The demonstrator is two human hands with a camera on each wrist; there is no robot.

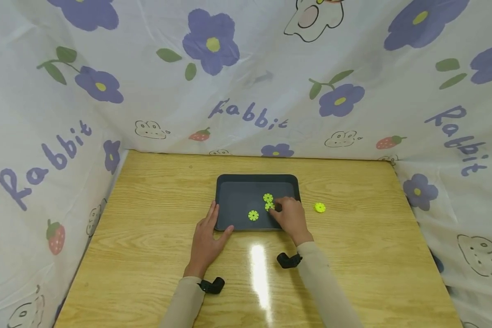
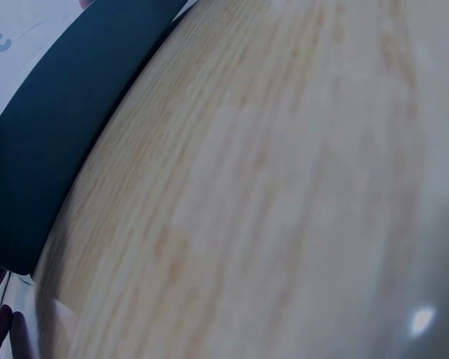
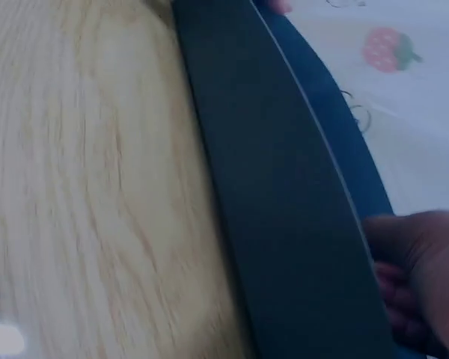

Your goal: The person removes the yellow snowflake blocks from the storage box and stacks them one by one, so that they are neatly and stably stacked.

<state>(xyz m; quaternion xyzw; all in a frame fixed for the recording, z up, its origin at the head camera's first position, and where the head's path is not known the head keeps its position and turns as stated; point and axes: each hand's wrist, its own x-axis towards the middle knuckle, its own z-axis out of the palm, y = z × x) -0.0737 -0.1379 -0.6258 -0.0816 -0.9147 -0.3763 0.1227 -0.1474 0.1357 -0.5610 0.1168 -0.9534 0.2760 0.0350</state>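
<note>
A: Hands?
B: We see right hand (image 1: 292,217) pinching a yellow-green disc (image 1: 269,207) inside tray (image 1: 233,196); left hand (image 1: 206,241) touches its left edge, fingers extended.
A: Others?
B: We count two discs (image 1: 253,215) in-tray, one yellow-green piece (image 1: 320,207) right, on surface (image 1: 168,191).

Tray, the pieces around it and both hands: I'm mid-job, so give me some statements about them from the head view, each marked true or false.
1. Three yellow discs show inside the tray. True.
2. The left hand is well clear of the tray. False: it is at the tray's left end.
3. The right hand reaches over the tray, fingertips at one of the discs. True.
4. The yellow piece outside the tray lies to its left. False: it lies to the right, on the table.
5. The tray is white. False: it is dark grey.
</note>
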